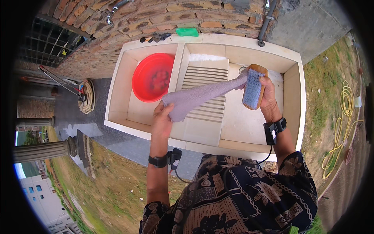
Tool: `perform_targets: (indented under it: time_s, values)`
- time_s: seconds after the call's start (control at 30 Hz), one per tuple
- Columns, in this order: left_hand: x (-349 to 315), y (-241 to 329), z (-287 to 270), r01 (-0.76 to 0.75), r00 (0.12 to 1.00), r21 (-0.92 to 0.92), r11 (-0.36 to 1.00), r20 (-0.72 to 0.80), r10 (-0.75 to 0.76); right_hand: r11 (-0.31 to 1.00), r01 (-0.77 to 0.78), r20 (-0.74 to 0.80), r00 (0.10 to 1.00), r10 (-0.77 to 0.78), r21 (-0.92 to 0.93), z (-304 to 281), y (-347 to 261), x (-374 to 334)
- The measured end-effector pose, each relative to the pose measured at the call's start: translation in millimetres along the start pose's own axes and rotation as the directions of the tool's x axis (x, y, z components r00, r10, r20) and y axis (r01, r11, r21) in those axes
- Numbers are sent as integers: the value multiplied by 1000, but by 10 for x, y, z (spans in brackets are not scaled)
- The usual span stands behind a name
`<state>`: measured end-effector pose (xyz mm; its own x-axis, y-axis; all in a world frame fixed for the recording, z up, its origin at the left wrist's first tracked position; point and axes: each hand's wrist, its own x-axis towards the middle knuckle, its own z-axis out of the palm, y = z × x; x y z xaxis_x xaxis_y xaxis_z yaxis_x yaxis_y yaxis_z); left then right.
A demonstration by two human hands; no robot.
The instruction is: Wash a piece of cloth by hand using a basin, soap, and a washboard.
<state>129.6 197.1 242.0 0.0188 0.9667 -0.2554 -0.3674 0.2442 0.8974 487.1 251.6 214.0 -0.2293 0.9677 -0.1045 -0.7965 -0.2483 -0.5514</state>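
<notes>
A greyish-purple cloth (206, 95) is stretched in the air across the ribbed washboard (204, 78) of a tiled sink (202, 38). My left hand (160, 117) is closed on the cloth's near left end, thumb on top. In my right hand (269, 95) is a scrubbing brush (254, 87) with a wooden back, its blue bristles facing me. The cloth's far right end meets the brush's left side; whether my right fingers also pinch it is hidden behind the brush.
A red basin (152, 78) with cloudy water stands in the left compartment. White foam (206, 57) lies at the washboard's top. On the back ledge sits a green item (187, 32). A tap (110, 17) juts from the brick wall. Hoses lie coiled at left (86, 95) and right (343, 121).
</notes>
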Motion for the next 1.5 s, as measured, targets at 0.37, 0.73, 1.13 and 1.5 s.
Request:
perform_targets:
  time_s: [0.37,0.73,1.13,1.5]
  values:
    - [191,157,-193,-83,926,146,986,-355,131,984,167,-90,981,-171,-55,464,-329,756]
    - [-442,414,185,-47,911,973,225,-51,410,966,-10,-28,1000,3,-258,201,-43,1613]
    - [-558,-994,-29,-198,924,790,580,347,-157,682,-188,-451,863,-230,-707,-1175,733,1284]
    - [-591,-1399,-658,167,945,959,227,-222,241,-16,-57,-57,998,5,-998,-75,1596,2265]
